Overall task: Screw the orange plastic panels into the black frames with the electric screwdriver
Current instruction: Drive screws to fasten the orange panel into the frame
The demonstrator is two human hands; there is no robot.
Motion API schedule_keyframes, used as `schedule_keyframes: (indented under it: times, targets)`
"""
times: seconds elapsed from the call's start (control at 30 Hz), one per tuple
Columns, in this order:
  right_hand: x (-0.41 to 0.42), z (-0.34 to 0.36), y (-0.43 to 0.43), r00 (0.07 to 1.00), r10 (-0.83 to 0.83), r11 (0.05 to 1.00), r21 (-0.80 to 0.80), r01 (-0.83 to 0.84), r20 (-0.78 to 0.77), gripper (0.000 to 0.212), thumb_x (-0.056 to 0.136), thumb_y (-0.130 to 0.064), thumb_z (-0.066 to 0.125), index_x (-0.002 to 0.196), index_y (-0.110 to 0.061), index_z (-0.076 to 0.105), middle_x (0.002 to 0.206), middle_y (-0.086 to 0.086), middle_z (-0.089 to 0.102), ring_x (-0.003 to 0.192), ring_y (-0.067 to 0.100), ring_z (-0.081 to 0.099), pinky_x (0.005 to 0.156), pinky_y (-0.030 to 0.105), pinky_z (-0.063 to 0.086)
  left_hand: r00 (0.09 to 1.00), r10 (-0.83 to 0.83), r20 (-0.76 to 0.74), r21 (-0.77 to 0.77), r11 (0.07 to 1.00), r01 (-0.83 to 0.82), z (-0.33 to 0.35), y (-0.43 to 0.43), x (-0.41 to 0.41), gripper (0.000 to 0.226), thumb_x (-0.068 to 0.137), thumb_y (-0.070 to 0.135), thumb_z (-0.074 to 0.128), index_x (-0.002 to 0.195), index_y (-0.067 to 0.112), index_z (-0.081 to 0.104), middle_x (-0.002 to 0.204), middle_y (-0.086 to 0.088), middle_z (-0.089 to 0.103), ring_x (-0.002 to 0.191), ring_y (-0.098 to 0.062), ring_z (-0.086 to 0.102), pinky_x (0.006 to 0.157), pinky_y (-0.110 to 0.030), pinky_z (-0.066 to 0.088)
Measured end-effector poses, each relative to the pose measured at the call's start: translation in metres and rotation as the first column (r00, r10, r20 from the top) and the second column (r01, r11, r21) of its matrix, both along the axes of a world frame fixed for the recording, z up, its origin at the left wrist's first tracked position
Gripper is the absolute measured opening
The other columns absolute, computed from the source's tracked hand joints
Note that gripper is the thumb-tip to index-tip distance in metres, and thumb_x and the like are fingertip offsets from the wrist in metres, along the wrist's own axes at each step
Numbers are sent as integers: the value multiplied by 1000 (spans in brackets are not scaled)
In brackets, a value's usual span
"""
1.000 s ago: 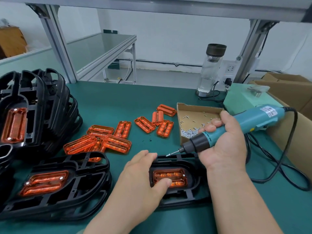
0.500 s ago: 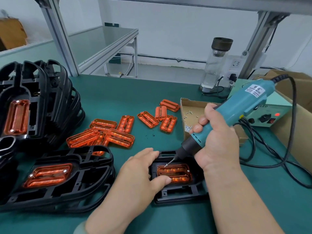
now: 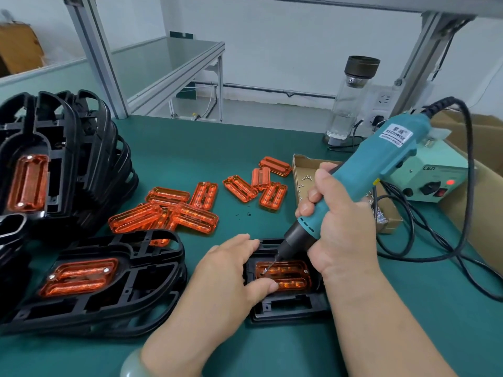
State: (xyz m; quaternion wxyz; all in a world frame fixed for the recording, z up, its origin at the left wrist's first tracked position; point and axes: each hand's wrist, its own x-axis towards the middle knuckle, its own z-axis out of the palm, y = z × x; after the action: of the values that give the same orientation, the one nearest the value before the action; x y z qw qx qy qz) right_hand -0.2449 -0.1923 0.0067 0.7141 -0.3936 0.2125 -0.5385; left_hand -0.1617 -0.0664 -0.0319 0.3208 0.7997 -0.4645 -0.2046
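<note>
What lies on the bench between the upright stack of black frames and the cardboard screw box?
In the head view, loose orange panels lie scattered there on the green bench.

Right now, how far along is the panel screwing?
Done: the flat frame stack at front left and the upright stack each show a panel already screwed in. In hand: the right hand grips the electric screwdriver, bit on the left screw of the orange panel in the black frame; the left hand presses it down. Left: roughly ten loose panels lie on the table.
</note>
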Motion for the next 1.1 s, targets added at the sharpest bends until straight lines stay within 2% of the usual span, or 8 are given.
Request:
schedule_keyframes:
  times: [0.63, 0.73, 0.9, 1.1]
  targets:
    - [0, 6, 10, 998, -20, 989, -145, 11, -57, 11, 94, 0, 54, 96, -10, 52, 50, -4, 46, 41, 12, 41, 48, 24, 36, 1000, 5, -11, -12, 1000, -5, -5, -1, 0, 73, 75, 41, 76, 139, 32, 44, 147, 20, 33, 115, -18, 52, 105, -31, 37]
    - [0, 6, 10, 999, -9, 987, -159, 0, -53, 12, 87, -7, 61, 95, -12, 54, 50, -4, 46, 41, 12, 42, 49, 24, 37, 1000, 6, -10, -13, 1000, -6, -5, 0, 0, 72, 75, 42, 76, 139, 32, 44, 147, 21, 34, 116, -17, 51, 105, -31, 38]
    - [0, 5, 10, 998, -8, 985, -171, -3, -62, 15, 80, -14, 59, 94, -14, 54, 50, -4, 46, 40, 13, 42, 47, 22, 37, 1000, 6, -16, -17, 1000, -7, -4, 0, 0, 72, 76, 40, 75, 140, 32, 43, 147, 22, 33, 118, -16, 49, 106, -32, 37]
    - [0, 3, 13, 993, 95, 954, -280, -111, -70, 11, 83, -11, 57, 91, -18, 59, 55, -5, 49, 41, 13, 43, 48, 23, 39, 1000, -7, 3, -30, 1000, 7, -3, -1, 0, 72, 77, 38, 75, 140, 30, 43, 148, 19, 33, 125, -12, 44, 108, -30, 34]
